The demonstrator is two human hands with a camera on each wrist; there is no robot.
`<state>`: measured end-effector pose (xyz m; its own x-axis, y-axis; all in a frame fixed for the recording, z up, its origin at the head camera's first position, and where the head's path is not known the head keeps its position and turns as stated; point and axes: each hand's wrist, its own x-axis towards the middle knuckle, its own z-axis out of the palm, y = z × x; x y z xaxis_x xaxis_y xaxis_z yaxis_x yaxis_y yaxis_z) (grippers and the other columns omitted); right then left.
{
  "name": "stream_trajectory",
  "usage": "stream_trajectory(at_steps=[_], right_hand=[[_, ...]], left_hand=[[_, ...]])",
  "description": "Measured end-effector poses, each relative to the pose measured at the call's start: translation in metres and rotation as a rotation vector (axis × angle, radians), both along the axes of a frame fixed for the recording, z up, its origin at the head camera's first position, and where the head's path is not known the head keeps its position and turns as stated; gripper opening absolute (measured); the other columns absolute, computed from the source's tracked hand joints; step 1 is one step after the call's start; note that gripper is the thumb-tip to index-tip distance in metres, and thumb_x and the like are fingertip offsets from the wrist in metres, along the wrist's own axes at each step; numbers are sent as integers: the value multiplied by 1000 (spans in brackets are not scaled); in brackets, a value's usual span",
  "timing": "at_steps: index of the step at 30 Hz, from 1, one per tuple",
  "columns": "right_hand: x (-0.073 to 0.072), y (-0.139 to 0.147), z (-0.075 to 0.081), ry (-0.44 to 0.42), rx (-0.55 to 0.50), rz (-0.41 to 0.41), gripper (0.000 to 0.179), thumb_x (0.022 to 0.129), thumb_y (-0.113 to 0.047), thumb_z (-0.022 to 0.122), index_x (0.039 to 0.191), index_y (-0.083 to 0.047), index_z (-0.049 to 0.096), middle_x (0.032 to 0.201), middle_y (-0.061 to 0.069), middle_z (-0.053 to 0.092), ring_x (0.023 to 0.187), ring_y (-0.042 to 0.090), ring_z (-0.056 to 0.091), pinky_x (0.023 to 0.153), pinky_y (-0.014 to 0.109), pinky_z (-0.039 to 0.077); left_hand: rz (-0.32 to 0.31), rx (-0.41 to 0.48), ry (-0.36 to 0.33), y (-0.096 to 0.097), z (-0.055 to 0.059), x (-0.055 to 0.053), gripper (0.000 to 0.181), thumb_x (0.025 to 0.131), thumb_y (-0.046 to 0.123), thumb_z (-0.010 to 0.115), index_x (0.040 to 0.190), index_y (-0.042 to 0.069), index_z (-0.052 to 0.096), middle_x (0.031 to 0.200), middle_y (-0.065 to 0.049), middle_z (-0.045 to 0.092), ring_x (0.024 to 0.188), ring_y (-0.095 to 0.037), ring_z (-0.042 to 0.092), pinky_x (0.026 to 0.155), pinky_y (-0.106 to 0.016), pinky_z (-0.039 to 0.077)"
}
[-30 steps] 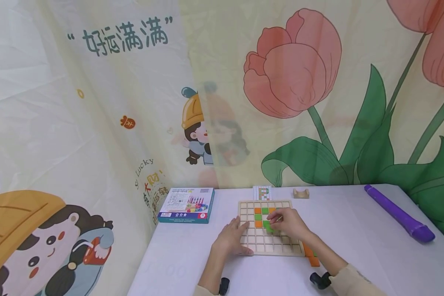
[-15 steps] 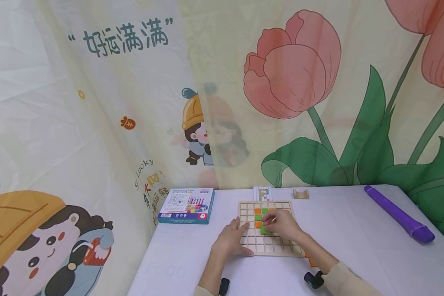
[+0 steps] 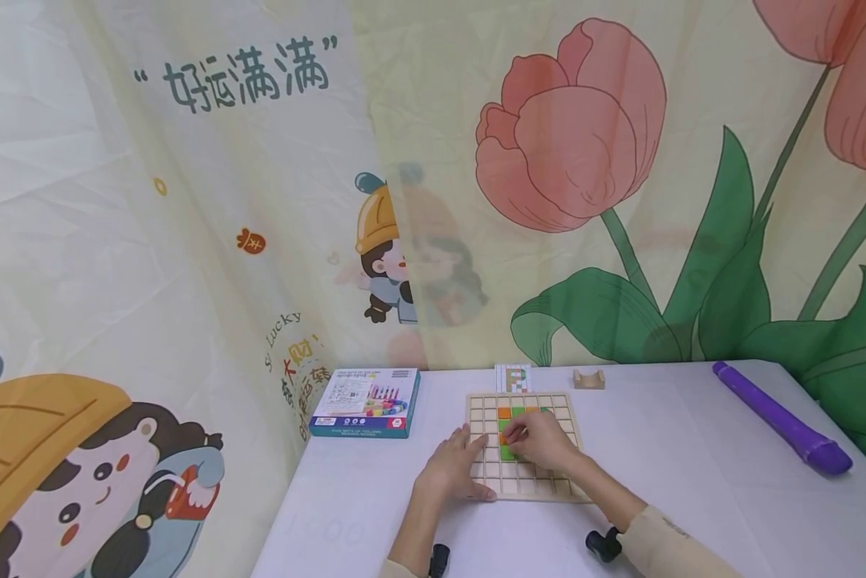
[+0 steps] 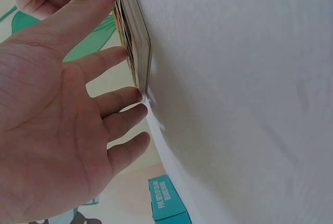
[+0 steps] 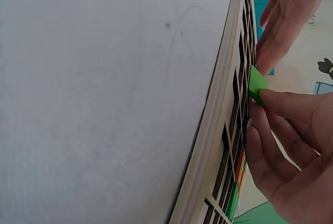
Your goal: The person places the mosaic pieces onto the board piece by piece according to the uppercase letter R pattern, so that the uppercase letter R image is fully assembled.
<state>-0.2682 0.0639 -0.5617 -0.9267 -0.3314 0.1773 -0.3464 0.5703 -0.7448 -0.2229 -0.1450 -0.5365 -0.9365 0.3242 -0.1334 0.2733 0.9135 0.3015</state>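
A wooden grid board point(image 3: 492, 485) lies on the white table, with several orange and green square tiles in its upper middle cells. My right hand point(image 3: 545, 443) is over the board's middle. Between thumb and finger it pinches a green tile point(image 5: 257, 82), tilted at the grid; in the head view a green tile point(image 3: 506, 453) shows beside the fingertips. An orange tile point(image 3: 504, 413) sits in the upper row. My left hand point(image 3: 450, 467) rests at the board's left edge, fingers spread, thumb on the near-left corner. The right hand hides part of the tiles.
Behind the board lies a pattern card point(image 3: 514, 378), with a small wooden stand point(image 3: 588, 379) to its right. A boxed set point(image 3: 364, 403) is at the back left. A purple tapered object point(image 3: 779, 417) lies at the right. A printed curtain point(image 3: 433, 241) hangs behind the table.
My right hand has moved left and slightly nearer over the board with the green tile. The forearm now hides the orange tiles by the board's near-right corner. My left hand stays put.
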Motion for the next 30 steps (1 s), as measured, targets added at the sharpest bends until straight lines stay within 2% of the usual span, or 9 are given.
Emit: stream_trajectory(at_steps=[8, 16, 24, 30], right_hand=[[-1, -1, -1, 45, 46, 18, 22, 80, 4, 85, 87, -16, 78, 75, -12, 67, 71, 8, 62, 66, 22, 55], [4, 1, 4, 66, 64, 55, 23, 79, 8, 83, 89, -11, 77, 80, -7, 72, 73, 5, 64, 68, 22, 57], [13, 11, 13, 58, 51, -1, 21, 82, 5, 82, 96, -10, 79, 83, -10, 70, 78, 6, 64, 72, 23, 57], [19, 27, 24, 63, 37, -40, 16, 86, 0, 82, 99, -9, 79, 85, -9, 71, 80, 7, 65, 74, 23, 59]], left_hand=[[20, 10, -10, 1, 1, 0, 99, 70, 47, 95, 155, 21, 52, 167, -16, 36, 155, -34, 32, 122, -53, 36], [14, 8, -15, 1, 1, 0, 98, 72, 47, 94, 156, 21, 51, 167, -17, 35, 155, -34, 32, 122, -53, 35], [-2, 11, -4, 1, 4, 3, 97, 72, 45, 95, 155, 19, 52, 167, -18, 35, 155, -34, 32, 124, -51, 33], [6, -3, -1, 2, 5, 3, 98, 71, 47, 94, 155, 21, 52, 167, -17, 35, 155, -34, 33, 124, -50, 34]])
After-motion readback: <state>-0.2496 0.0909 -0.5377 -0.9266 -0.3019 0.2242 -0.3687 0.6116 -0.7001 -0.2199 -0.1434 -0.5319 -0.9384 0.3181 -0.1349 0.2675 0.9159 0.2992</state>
